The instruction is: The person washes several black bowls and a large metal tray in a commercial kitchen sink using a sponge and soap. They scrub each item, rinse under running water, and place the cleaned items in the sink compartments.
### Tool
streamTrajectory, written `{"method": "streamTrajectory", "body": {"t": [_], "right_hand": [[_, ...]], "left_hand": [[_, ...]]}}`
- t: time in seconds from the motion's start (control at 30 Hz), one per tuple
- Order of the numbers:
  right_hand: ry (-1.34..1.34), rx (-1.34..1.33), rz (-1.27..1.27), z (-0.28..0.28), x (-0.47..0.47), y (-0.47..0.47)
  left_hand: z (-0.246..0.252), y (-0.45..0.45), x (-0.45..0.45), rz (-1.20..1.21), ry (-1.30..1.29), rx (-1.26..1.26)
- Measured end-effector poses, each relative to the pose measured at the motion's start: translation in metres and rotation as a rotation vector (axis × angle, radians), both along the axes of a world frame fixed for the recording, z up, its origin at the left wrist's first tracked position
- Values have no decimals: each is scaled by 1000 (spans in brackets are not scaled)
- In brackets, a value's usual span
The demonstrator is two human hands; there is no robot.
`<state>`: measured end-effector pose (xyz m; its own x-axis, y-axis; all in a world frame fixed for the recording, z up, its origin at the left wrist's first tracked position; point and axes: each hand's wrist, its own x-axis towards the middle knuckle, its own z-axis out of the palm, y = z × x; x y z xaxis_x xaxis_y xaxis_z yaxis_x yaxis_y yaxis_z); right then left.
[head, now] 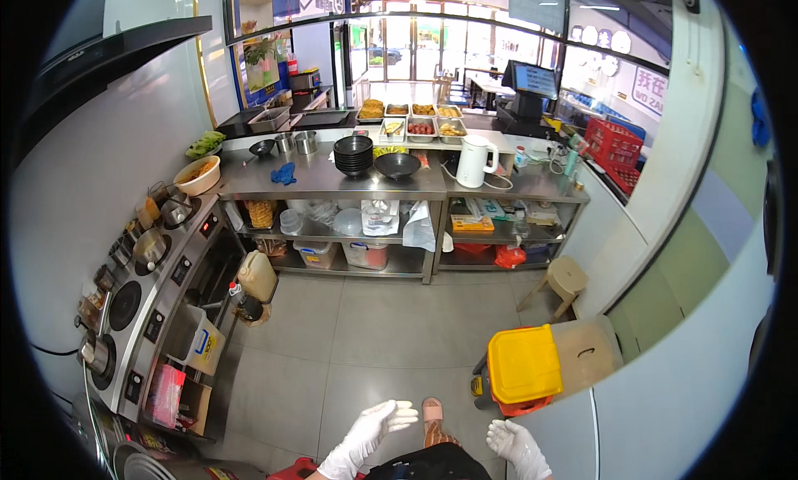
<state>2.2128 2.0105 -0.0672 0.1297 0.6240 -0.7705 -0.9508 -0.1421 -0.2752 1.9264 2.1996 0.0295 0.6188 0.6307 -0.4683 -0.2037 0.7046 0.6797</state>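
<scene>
My left hand (376,429), in a white glove, hovers above the tiled floor at the bottom middle, fingers extended and nothing in it. To its right, my right hand (515,447) is also gloved and holds nothing; its fingers curl loosely. Nearest to that hand is a red bin with a yellow lid (525,363). Ahead, across the floor, stands a stainless steel counter (246,184). It carries a stack of black bowls (353,157), a single wide black bowl (398,166), a crumpled blue cloth (283,174) and a white electric kettle (472,162).
A cooktop (144,305) with several burners and a saucepan (149,248) runs along the left. A plastic jug (257,277) and a dark bottle (244,303) stand on the floor beside it. At right is a beige stool (566,275). Food trays (421,128) line the counter's back.
</scene>
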Motion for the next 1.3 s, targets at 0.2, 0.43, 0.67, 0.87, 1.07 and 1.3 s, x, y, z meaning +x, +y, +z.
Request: {"method": "streamTrajectory", "body": {"t": [0.2, 0.43, 0.67, 0.87, 1.07, 1.3], "right_hand": [[-22, 8, 216, -18, 80, 179], [-324, 96, 525, 5, 135, 422], [-419, 146, 525, -12, 162, 654], [-599, -27, 509, -9, 172, 815], [-724, -183, 479, -1, 185, 911], [-701, -249, 388, -13, 181, 957]], "left_hand": [[-22, 104, 11, 368, 16, -41], [-41, 199, -5, 627, 25, -54], [-103, 331, -5, 604, -37, -216], [-107, 494, 11, 416, -23, -290], [-73, 601, 5, 429, 53, -237], [-81, 643, 4, 493, 23, -282]]}}
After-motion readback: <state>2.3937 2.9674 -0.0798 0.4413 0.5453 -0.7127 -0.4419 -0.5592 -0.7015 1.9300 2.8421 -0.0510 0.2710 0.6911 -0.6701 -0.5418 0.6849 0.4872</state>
